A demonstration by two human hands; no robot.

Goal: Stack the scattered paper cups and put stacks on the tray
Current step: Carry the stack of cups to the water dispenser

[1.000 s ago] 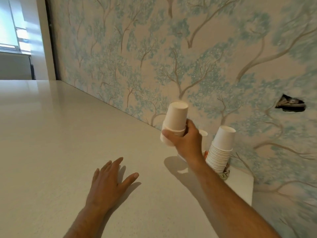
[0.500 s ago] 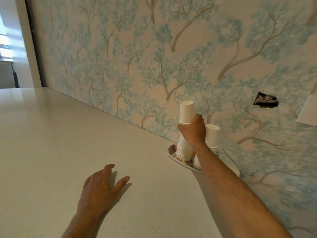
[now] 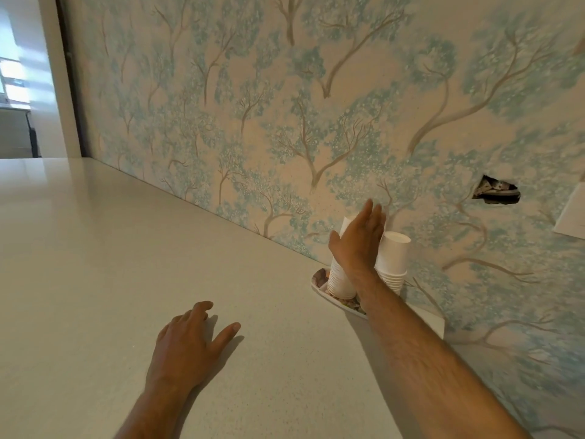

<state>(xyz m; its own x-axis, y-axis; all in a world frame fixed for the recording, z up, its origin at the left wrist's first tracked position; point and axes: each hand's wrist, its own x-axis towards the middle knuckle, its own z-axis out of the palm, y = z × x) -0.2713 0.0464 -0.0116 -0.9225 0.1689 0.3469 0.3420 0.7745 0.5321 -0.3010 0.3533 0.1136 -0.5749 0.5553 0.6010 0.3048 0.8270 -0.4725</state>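
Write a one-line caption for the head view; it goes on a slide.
Open right hand by two cup stacks on the tray; left hand flat on the counter.

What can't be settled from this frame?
Head view only:
- Left stack: its top is behind the right hand, so contact can't be told.
- Tray: the forearm covers its right part.
- Right stack: base hidden by the forearm.
- Left hand: palm underside unseen.

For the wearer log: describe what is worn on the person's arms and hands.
Nothing is worn. The left hand and right hand are bare, with no gloves, rings, watch or bands in view. Both forearms are uncovered with visible hair; no sleeve reaches into the picture.
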